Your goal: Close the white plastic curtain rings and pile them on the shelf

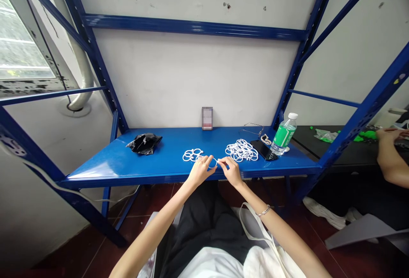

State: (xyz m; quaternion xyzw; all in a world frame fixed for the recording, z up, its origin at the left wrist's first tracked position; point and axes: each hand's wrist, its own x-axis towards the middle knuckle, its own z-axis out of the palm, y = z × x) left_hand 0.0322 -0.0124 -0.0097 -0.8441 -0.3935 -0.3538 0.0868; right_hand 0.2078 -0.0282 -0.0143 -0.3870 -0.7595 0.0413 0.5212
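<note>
Between my hands, just above the front edge of the blue table [159, 165], is a thin white ring [214, 161]. My left hand [201, 170] pinches the ring's left side. Thumb and fingers of my right hand [230, 170] close on its right side, where a small detail is too fine to make out. Left of the hands lies a small group of white rings [192, 155]. A larger, tangled pile of white rings [242, 150] sits just beyond my right hand.
A crumpled black plastic bag [145, 143] lies on the left. A small box [207, 118] stands at the back. On the right are a phone [263, 150], a bottle with a green label [283, 135] and eyeglasses [254, 130]. Another person's arm [391, 154] rests at a black table [306, 146].
</note>
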